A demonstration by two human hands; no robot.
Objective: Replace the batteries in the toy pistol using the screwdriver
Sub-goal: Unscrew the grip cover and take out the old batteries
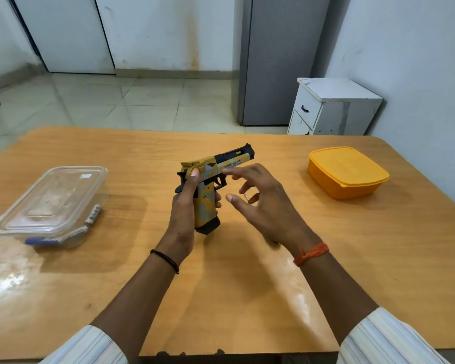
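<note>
over the middle of the wooden table (247,298), the left hand (185,206) grasps the pistol (210,179) by its grip, fingers wrapped round it and thumb pressed on the rear of the slide; the toy is held upright above the surface, barrel pointing toward the far right, black magazine base toward the near edge. right hand (263,203) hovers just beside the pistol on its right side, fingers spread and relaxed, index fingertip close to the trigger guard; contact cannot be told. a small thin metal piece (247,197) shows between its fingers; whether it is held or lies on the table beyond cannot be told. a black thread (166,260) circles the left wrist, an orange thread (311,253) the right; striped sleeves (384,337) sit at the near edge.

near the left edge, a clear lidded box (53,203) stands well apart from the hands; through its wall show batteries (93,215) and a blue-handled item (41,240), probably the screwdriver, blurred. near the far right corner, a closed orange box (347,172) stands alone. neither box lies between the hands and the pistol.

beyond the table: tiled floor (116,101), a white cabinet (331,106) with dark handles, a grey fridge (279,61).
</note>
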